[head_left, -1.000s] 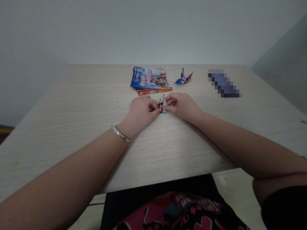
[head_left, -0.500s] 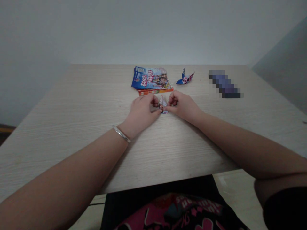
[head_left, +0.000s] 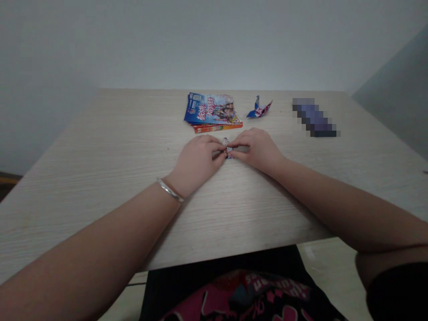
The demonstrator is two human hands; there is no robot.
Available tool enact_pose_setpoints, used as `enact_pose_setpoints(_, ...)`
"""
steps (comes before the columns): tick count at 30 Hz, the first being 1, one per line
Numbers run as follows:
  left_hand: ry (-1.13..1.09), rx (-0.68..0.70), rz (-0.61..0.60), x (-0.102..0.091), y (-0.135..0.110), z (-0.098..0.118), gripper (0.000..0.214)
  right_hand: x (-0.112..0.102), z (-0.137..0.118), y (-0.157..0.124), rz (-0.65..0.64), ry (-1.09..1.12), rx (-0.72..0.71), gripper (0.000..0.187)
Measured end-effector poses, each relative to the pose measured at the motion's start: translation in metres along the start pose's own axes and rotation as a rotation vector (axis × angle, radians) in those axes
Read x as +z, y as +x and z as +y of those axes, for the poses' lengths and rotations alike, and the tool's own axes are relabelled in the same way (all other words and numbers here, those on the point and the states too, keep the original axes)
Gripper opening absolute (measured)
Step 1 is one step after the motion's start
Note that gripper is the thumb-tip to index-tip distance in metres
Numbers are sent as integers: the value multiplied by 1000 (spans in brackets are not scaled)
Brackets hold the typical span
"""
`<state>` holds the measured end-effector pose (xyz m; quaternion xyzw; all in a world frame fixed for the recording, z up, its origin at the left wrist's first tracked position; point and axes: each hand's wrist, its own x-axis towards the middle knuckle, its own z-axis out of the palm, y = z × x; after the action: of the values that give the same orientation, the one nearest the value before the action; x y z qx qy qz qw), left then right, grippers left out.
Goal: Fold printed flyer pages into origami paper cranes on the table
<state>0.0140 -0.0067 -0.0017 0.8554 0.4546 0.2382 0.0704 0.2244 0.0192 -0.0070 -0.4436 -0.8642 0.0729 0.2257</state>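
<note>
Fingertips of the left hand [head_left: 199, 159] and the right hand [head_left: 259, 146] pinch a small piece of folded printed paper [head_left: 225, 141] between them, its middle hidden behind the fingers. Beyond the left hand lies a fanned stack of leaflets [head_left: 209, 110], partly covering an orange printed strip [head_left: 219, 128]. A folded paper bird [head_left: 259, 110] sits past the right hand; farther right, pixelation blurs a dark oblong object [head_left: 314, 117] beyond recognition. The frame cuts off both arms.

Blurred Chinese title [head_left: 205, 109] on leaflets [head_left: 214, 110], unreadable garment letters [head_left: 272, 284]
</note>
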Motion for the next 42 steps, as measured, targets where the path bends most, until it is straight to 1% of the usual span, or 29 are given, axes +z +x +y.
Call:
enact_pose_setpoints(3, 53, 55, -15, -1, -2, -1, 27, -2, -3, -3, -4, -36, -1, 23)
enact_pose_setpoints(6, 57, 40, -33, -1, -1, 0, 27, -4, -3, -5, 3, -52, -5, 22)
enact_pose_setpoints(11, -5, 25, -41, 2, -1, 0, 31, -3, 0, -7, 1, -23, 1, 20)
enact_pose_setpoints(13, 13, 2, -26, 4, -2, 0, 31, 0, 2, -6, 8, -4, 12, 19)
enact_pose_setpoints(16, 104, -67, -11, 7, -4, -2, 31, 6, 6, -5, 26, 5, 57, 22)
enact_pose_setpoints(18, 140, -108, -44, 8, -4, -3, 32, 9, 8, -4, 21, -3, 87, 25)
enact_pose_setpoints(20, 154, -115, -84, 9, -3, -5, 34, 11, 11, -5, 11, -14, 91, 26)
enact_pose_setpoints(25, 178, -36, -101, 9, -2, -7, 38, 9, 15, -8, 39, 40, 3, 20)
enact_pose_setpoints(27, 198, -21, -93, 8, -3, -6, 38, 7, 15, -8, 59, 68, -31, 14)
enact_pose_setpoints(29, 216, -20, -84, 5, -3, -2, 38, 5, 14, -8, 77, 68, -34, 11)
enact_pose_setpoints(32, 232, -47, -87, 0, -4, 3, 37, 2, 10, -8, 73, 47, 4, 14)
enact_pose_setpoints(36, 232, -75, -97, -3, -3, 8, 38, -5, 4, -8, 9, -16, 72, 20)
enact_pose_setpoints(39, 185, -109, -74, -1, -1, 8, 43, -10, 1, -10, -13, -95, 69, 27)
enact_pose_setpoints(42, 147, -141, -37, 1, -1, 7, 45, -11, 1, -11, 11, -109, 41, 29)
